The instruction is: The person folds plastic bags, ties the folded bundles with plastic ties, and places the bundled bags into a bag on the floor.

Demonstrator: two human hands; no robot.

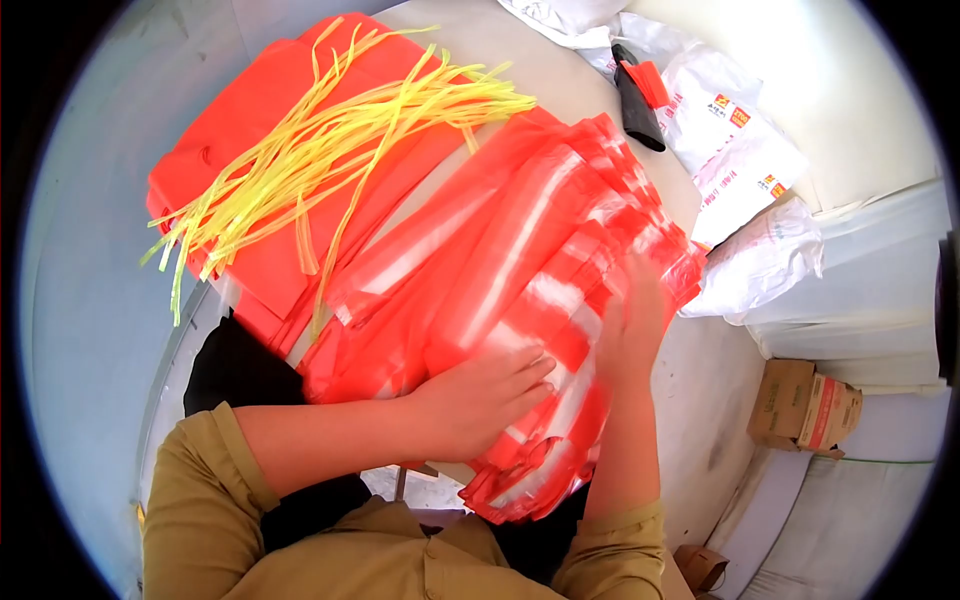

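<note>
Khaki sleeves (205, 470) come nearest the camera, along the bottom of the frame, with my bare forearms reaching out of them. My left hand (482, 402) lies palm down at the centre, fingers stretched out and clenching nothing, resting on the red striped sheets (520, 235). I judge that it is laid flat so that the slippery layers don't slide apart under it. My right hand (635, 315), right of centre, is blurred; its fingers look straight and unclosed, set along the right side of the pile, probably to square or steady that edge. How hard it presses, I can't tell.

The sheets fill the middle of the frame, fanned so that their edges step out toward the upper right, their lower end hanging toward my lap. They look thin and glossy, red with pale, shiny bands, creased and overlapping.

Beyond them, at upper left, yellow strips (370, 130) lie in a loose bundle on plain red sheets (225, 125), perhaps put there to be within reach. White printed bags (715, 115) and a black roll (638, 108) sit at upper right, a cardboard box (783, 403) farther right.
</note>
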